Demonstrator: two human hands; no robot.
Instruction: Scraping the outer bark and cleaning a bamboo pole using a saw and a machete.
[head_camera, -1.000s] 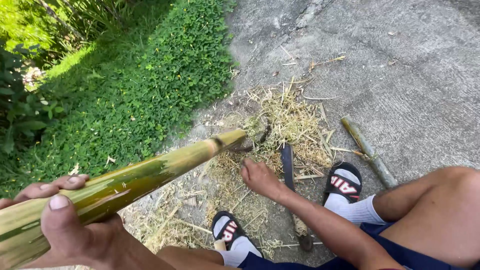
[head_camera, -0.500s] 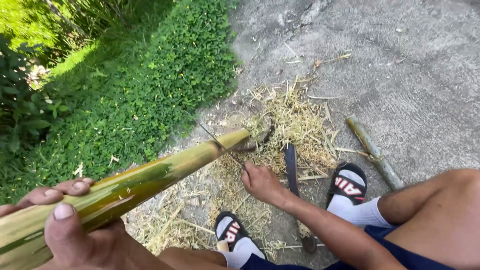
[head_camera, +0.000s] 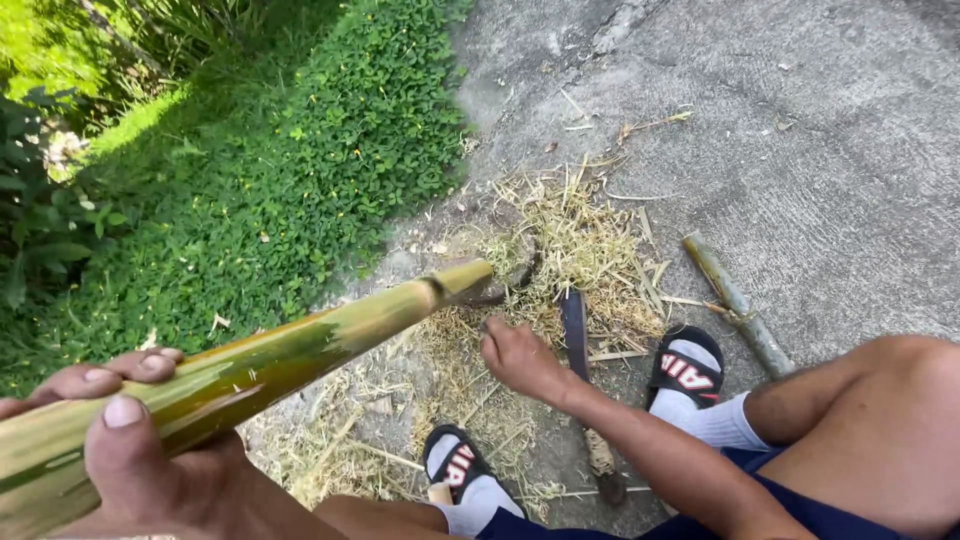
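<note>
Bamboo pole (head_camera: 300, 345), stiff, smooth, probably heavy; clasped near end by left hand (head_camera: 130, 450). Right hand (head_camera: 520, 355) loosely curled, empty, beyond far tip.

Green groundcover (head_camera: 260, 200) fills the left side, grey concrete (head_camera: 800, 130) the right. Pile of dry straw-like shavings (head_camera: 570, 250) on the concrete. Short cut bamboo piece (head_camera: 735, 305) lies right of it. Black slide sandals over white socks (head_camera: 685, 370), (head_camera: 458, 470).
</note>
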